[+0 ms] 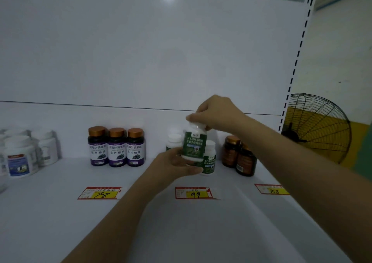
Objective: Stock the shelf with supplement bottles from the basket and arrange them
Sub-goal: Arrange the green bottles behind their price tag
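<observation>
The right hand [215, 114] pinches the white cap of a green-label bottle [194, 145] from above, while the left hand [177, 163] curls round its base. The bottle seems lifted just off the shelf [60, 202], in front of two matching bottles [209, 160] (behind the 99 price tag [194, 192]). It looks like the placing step; next it wants setting down upright beside them, label forward.

Left price tag [100, 193] "78", middle tag [194, 192] "99", right tag [271, 189] "158".

Black wire-guard fan [316, 128] stands at far right. In a row lie price tag 78 [100, 193], price tag 99 [195, 192] and price tag 158 [272, 189].
</observation>
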`<action>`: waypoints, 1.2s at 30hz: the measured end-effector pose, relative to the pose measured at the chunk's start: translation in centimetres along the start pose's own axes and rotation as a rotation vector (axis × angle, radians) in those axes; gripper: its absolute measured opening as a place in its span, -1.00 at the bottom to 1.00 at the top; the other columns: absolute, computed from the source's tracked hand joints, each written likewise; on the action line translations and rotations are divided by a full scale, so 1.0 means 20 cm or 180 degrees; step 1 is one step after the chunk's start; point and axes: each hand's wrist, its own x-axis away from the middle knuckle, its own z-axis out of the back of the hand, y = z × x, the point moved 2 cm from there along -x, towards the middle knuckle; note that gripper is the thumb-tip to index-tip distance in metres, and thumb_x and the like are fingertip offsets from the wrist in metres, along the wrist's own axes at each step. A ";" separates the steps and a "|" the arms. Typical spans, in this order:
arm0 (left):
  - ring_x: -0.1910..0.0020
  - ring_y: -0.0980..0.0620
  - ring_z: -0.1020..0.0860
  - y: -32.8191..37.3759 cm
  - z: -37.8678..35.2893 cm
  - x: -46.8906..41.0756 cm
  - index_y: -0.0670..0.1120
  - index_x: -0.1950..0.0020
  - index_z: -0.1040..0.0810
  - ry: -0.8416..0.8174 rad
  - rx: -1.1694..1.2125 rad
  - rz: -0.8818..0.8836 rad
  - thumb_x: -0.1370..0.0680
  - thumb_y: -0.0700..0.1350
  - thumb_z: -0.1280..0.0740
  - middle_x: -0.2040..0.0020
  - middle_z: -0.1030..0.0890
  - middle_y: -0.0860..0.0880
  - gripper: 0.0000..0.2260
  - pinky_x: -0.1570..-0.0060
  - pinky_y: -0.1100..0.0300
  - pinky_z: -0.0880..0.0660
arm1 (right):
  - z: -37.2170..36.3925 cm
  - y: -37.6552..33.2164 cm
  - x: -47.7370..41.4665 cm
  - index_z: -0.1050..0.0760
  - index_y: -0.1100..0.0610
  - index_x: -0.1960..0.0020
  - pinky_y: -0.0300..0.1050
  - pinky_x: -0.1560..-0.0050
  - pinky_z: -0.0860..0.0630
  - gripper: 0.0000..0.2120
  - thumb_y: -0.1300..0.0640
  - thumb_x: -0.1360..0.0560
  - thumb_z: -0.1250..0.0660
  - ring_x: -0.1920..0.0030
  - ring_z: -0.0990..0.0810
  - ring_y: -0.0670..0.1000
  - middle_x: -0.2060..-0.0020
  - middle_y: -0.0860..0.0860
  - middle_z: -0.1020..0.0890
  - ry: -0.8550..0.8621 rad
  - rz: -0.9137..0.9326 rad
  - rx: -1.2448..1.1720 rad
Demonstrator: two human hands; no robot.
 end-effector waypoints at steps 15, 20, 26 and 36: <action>0.07 0.04 -0.66 -0.04 0.00 0.00 0.00 0.01 -0.62 -0.0105 -0.0341 0.0222 -0.34 -0.13 -0.53 0.07 -0.70 -0.03 -0.75 0.02 0.28 -0.58 | -0.31 0.25 0.11 -0.66 0.10 0.06 0.19 -0.07 -0.58 -0.70 -0.11 -0.49 -0.32 0.08 -0.68 0.11 0.16 0.06 -0.71 -0.0120 -0.0050 -0.2014; 0.11 0.09 -0.67 -0.04 0.01 0.00 -0.10 -0.08 -0.61 -0.0069 -0.0313 0.0177 -0.33 -0.20 -0.53 0.08 -0.70 -0.03 -0.67 0.23 0.46 -0.51 | -0.32 0.27 0.12 -0.65 0.11 0.12 0.14 -0.04 -0.60 -0.71 -0.11 -0.49 -0.33 0.15 -0.69 0.05 0.22 0.04 -0.70 0.0015 0.0001 -0.2205; 0.07 0.15 -0.65 -0.04 0.00 0.01 -0.06 -0.09 -0.60 -0.0044 -0.0351 0.0127 -0.34 -0.18 -0.53 0.04 -0.69 0.02 -0.65 0.22 0.50 -0.50 | -0.32 0.27 0.13 -0.65 0.13 0.06 0.16 -0.06 -0.59 -0.70 -0.10 -0.49 -0.33 0.11 -0.68 0.08 0.18 0.04 -0.71 0.0025 0.0051 -0.2253; 0.07 0.21 -0.64 -0.03 0.00 0.01 -0.02 -0.06 -0.59 -0.0056 -0.0316 0.0102 -0.33 -0.18 -0.52 0.07 -0.67 0.09 -0.67 0.15 0.43 -0.53 | -0.32 0.28 0.13 -0.65 0.14 0.04 0.16 -0.08 -0.58 -0.70 -0.08 -0.50 -0.33 0.10 -0.68 0.08 0.16 0.04 -0.71 -0.0010 0.0069 -0.2373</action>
